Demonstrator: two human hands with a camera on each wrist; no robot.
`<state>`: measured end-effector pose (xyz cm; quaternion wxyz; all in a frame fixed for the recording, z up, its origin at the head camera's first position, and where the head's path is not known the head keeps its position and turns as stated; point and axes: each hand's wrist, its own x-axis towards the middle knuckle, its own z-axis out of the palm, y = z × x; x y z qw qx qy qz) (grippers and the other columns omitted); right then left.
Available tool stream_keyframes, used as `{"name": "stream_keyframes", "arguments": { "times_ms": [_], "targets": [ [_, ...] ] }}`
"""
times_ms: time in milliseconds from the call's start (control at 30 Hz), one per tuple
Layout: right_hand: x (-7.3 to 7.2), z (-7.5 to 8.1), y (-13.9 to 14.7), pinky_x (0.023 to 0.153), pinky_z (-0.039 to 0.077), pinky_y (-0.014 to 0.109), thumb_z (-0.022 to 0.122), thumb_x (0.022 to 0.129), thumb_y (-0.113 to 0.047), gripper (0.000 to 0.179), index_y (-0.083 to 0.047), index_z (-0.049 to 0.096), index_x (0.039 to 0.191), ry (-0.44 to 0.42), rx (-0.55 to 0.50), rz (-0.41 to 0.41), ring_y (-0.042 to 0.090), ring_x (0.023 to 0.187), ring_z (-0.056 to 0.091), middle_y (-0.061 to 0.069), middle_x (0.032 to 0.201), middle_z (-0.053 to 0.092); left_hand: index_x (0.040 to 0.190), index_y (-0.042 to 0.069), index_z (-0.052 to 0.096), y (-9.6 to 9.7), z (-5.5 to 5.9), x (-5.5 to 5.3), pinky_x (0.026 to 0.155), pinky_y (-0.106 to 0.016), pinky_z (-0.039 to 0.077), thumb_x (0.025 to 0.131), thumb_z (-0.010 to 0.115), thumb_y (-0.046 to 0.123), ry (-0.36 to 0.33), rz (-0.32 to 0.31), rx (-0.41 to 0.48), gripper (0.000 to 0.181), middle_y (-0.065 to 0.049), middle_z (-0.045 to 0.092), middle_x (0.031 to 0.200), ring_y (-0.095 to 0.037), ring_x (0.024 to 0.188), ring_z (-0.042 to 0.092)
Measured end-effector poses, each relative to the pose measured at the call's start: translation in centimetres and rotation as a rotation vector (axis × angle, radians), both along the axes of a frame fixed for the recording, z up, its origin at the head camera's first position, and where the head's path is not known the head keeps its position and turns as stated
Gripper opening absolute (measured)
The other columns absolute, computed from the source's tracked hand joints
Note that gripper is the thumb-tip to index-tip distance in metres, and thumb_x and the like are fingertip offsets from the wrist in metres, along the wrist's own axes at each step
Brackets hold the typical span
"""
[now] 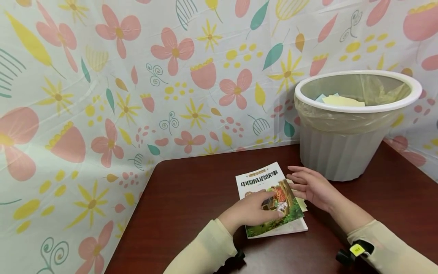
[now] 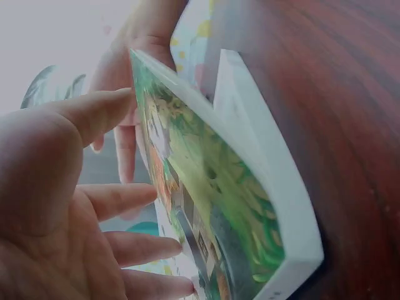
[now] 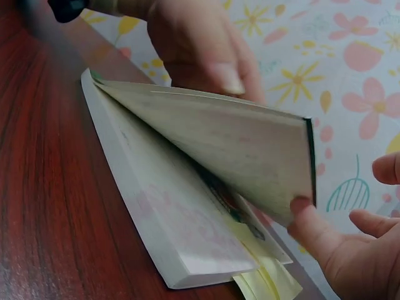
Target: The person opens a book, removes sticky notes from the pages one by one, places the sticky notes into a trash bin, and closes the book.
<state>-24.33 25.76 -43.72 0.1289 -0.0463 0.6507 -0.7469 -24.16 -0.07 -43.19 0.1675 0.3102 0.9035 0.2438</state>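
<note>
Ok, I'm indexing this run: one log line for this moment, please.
left hand: on cover | right hand: at edge of lifted pages | book: partly open on table | yellow slips: jutting from book

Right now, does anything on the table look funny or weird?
Yellow paper slips poke unevenly from the partly open Chinese idiom storybook. Also, a lined trash bin stands on the table, where bins rarely belong.

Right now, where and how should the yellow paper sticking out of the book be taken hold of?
Probably pinch the yellow paper by its outer ends, coming from the right: those ends jut past the right edge of the book, while the rest runs in under its lifted pages.
</note>
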Motion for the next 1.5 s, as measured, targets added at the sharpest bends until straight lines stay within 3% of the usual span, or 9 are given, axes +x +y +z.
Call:
{"name": "stream_keyframes", "arguments": {
  "times_ms": [167,367,567,700,967,1100,1233,1400,1500],
  "targets": [
    [0.3,0.5,-0.8,0.091,0.061,0.032,0.047,0.110,-0.031,0.063,-0.015,0.018,0.165,-0.015,-0.023,0.042,0.013,0.113,0.070,0.030,0.169,0.010,0.157,0.037,0.041,-0.4,0.1,-0.4,0.117,-0.043,0.043,0.096,0.058,0.066,-0.078,0.019,0.147,0.070,0.011,0.043,0.161,-0.015,0.151,0.040],
    [0.7,1.3,-2.4,0.092,0.060,0.037,0.039,0.111,-0.040,0.076,-0.018,-0.009,0.167,-0.025,-0.001,0.105,0.011,0.120,0.065,0.028,0.170,0.007,0.154,0.041,0.044,-0.6,0.0,-1.0,0.119,-0.045,0.040,0.097,0.059,0.063,-0.135,0.061,0.237,0.064,0.013,0.041,0.162,-0.016,0.152,0.037],
    [0.3,1.9,-4.8,0.105,0.051,0.045,0.024,0.109,-0.059,0.079,-0.022,-0.017,0.165,-0.065,0.012,0.229,0.043,0.154,0.026,0.025,0.172,0.000,0.156,0.042,0.039,-1.3,0.1,-1.6,0.119,-0.049,0.040,0.098,0.061,0.057,-0.220,0.119,0.359,0.063,0.014,0.038,0.163,-0.018,0.153,0.035],
    [-0.2,2.0,-6.3,0.114,0.042,0.053,0.014,0.105,-0.066,0.080,-0.024,-0.023,0.163,-0.072,-0.005,0.313,0.051,0.157,0.001,0.024,0.172,-0.011,0.156,0.050,0.033,-2.0,0.3,-2.0,0.116,-0.052,0.043,0.099,0.060,0.057,-0.319,0.166,0.449,0.063,0.013,0.032,0.167,-0.025,0.153,0.037],
    [-1.5,2.5,-9.3,0.111,0.038,0.067,0.015,0.106,-0.065,0.072,-0.036,-0.019,0.163,-0.059,-0.044,0.408,0.056,0.156,-0.004,0.011,0.172,-0.021,0.158,0.053,0.026,-3.6,0.7,-2.8,0.109,-0.067,0.043,0.103,0.054,0.056,-0.446,0.291,0.681,0.062,-0.001,0.028,0.170,-0.038,0.153,0.034],
    [-2.0,2.5,-11.1,0.113,0.015,0.083,0.020,0.110,-0.056,0.067,-0.038,-0.016,0.163,-0.026,-0.080,0.446,0.053,0.156,-0.014,0.007,0.172,-0.024,0.162,0.046,0.024,-4.3,0.6,-3.2,0.099,-0.071,0.048,0.104,0.051,0.056,-0.478,0.372,0.800,0.065,-0.002,0.025,0.172,-0.038,0.152,0.035],
    [-2.5,2.3,-12.6,0.109,0.002,0.088,0.026,0.111,-0.048,0.064,-0.039,-0.009,0.165,-0.004,-0.084,0.449,0.049,0.155,-0.021,0.004,0.172,-0.026,0.164,0.042,0.020,-5.0,0.6,-3.6,0.096,-0.064,0.052,0.106,0.046,0.056,-0.508,0.417,0.891,0.065,-0.003,0.022,0.172,-0.037,0.156,0.029],
    [-2.8,2.2,-14.6,0.113,0.010,0.084,0.034,0.110,-0.043,0.067,-0.040,-0.002,0.166,0.003,-0.031,0.416,0.043,0.159,-0.016,-0.002,0.173,-0.021,0.164,0.042,0.017,-6.3,0.5,-3.9,0.093,-0.057,0.052,0.104,0.044,0.062,-0.557,0.444,0.970,0.069,-0.002,0.018,0.173,-0.035,0.155,0.030],
    [-2.8,2.0,-15.8,0.115,0.016,0.082,0.037,0.109,-0.042,0.067,-0.038,0.001,0.166,0.025,0.023,0.400,0.039,0.160,-0.012,-0.003,0.174,-0.015,0.163,0.041,0.021,-7.3,0.5,-4.0,0.091,-0.051,0.051,0.103,0.041,0.065,-0.589,0.448,1.013,0.067,0.002,0.031,0.166,-0.028,0.141,0.045]
  ]
}}
